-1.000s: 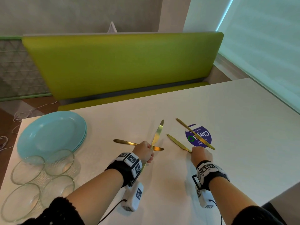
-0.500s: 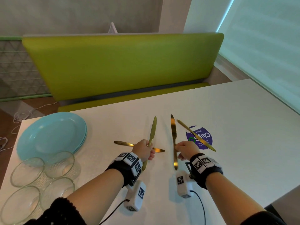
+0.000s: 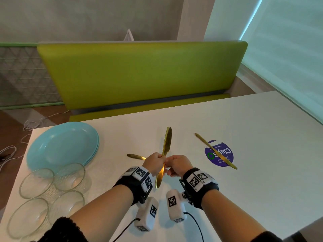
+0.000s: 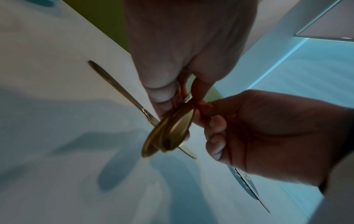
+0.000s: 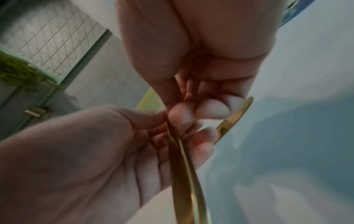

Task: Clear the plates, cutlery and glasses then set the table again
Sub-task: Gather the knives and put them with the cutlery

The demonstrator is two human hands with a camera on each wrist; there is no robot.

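Note:
Two gold knives (image 3: 167,143) stand side by side, blades pointing away from me, above the middle of the white table (image 3: 244,189). My left hand (image 3: 156,161) grips their handles, and my right hand (image 3: 175,164) pinches them from the other side. In the left wrist view the handle ends (image 4: 170,133) stick out below the left hand's fingers (image 4: 162,97). A third gold knife (image 3: 135,156) lies on the table under my left hand, partly hidden. A fourth knife (image 3: 215,151) lies across a purple round sticker (image 3: 225,154) to the right.
A stack of light blue plates (image 3: 63,145) sits at the table's left. Several clear glass bowls (image 3: 70,177) are grouped in front of it near the left edge. A green bench (image 3: 139,72) runs behind the table. Cables lie on the floor at left.
My right hand has lifted a knife off the table and carried it left. It now lies against the knife in my left hand, and the two hands touch.

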